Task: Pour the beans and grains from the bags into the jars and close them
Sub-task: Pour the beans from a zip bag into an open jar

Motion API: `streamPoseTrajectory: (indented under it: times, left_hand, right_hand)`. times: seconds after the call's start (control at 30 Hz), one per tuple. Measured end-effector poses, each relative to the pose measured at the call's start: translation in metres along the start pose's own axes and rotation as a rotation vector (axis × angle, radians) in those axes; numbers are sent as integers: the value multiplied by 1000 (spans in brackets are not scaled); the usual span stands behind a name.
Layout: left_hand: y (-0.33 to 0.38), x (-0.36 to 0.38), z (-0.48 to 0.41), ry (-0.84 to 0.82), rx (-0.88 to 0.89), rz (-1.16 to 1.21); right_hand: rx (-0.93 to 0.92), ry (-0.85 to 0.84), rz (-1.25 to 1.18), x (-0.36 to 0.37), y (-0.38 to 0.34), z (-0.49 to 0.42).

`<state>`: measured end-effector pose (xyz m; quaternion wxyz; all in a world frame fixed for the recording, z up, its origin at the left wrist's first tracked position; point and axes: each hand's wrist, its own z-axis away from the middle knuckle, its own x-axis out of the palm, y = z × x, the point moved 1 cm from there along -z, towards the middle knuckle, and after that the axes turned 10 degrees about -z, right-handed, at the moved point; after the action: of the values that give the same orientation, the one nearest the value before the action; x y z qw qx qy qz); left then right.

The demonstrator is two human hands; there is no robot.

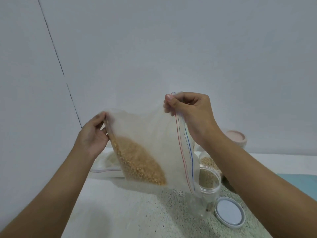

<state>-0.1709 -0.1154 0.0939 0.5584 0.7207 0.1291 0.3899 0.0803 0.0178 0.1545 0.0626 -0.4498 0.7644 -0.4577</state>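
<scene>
I hold a clear zip bag (151, 131) up over the table, with tan grains (139, 162) pooled in its lower left corner. My left hand (93, 134) grips the bag's bottom edge. My right hand (190, 115) pinches the top corner by the red and blue zip strip, which runs down toward an open clear jar (208, 181). That jar stands on the table and holds some grains. Its white lid (229, 212) lies flat beside it on the right.
Another zip bag (108, 166) with pale grains lies on the speckled table (130, 208) behind the held bag. A jar of beans (210, 162) shows behind my right forearm. A pink-lidded container (235, 137) stands further back. A teal mat (301, 182) lies at right.
</scene>
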Motion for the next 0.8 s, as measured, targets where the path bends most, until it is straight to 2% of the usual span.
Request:
streamPoseTrajectory:
  times: [0.4, 0.8]
  left_hand:
    - [39, 37, -16, -14, 67, 31]
    - [47, 62, -25, -81, 90, 90]
  right_hand:
    - [-47, 42, -29, -8, -23, -22]
    - [-76, 79, -17, -22, -36, -31]
